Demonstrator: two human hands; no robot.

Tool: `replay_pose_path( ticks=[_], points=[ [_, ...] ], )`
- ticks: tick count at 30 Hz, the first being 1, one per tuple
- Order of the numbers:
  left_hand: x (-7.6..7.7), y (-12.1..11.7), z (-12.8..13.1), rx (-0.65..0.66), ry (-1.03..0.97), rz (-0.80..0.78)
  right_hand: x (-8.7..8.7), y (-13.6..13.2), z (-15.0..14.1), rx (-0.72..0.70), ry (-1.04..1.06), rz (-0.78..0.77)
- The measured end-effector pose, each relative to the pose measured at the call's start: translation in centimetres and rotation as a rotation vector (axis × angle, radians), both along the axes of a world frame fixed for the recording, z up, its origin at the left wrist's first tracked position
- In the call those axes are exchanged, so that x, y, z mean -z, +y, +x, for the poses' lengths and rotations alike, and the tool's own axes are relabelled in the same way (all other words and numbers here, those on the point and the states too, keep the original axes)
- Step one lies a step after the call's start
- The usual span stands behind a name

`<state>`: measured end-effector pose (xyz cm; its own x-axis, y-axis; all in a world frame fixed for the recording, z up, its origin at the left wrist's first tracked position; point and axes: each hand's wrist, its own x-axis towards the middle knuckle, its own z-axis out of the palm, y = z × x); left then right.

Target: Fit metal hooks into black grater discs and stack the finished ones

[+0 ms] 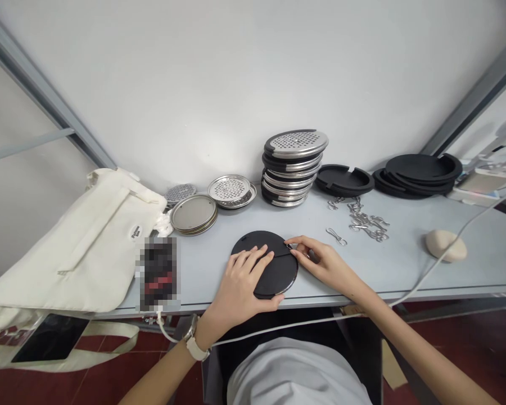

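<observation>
A black round disc (274, 275) lies near the table's front edge, with a line across its upper face and a shiny strip along its lower right rim. My left hand (247, 281) holds it down, fingers spread over the top and thumb at the near rim. At the disc's right edge, my right hand (316, 259) pinches a small dark piece between thumb and forefinger; what it is I cannot make out. A single metal hook clip (336, 236) lies right of that hand, and several more clips (366, 222) are heaped beyond it.
Behind stand a tall stack of perforated metal discs with black rims (295, 169), plain metal discs (194, 214), and black round trays (421, 174). At left are a cream bag (80, 242) and a blurred phone-like device (159, 275). A white cable (438, 259) passes a beige rounded object (444, 245).
</observation>
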<state>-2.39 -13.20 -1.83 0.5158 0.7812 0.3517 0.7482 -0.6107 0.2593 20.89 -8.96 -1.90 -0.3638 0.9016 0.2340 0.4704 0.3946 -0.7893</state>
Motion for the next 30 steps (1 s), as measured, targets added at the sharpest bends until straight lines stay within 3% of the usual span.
replay_pose_path(
  ticks=[30],
  points=[
    [-0.14, 0.02, 0.03, -0.005, -0.006, -0.008, -0.41, -0.23, -0.15, 0.000, -0.011, -0.006]
  ],
)
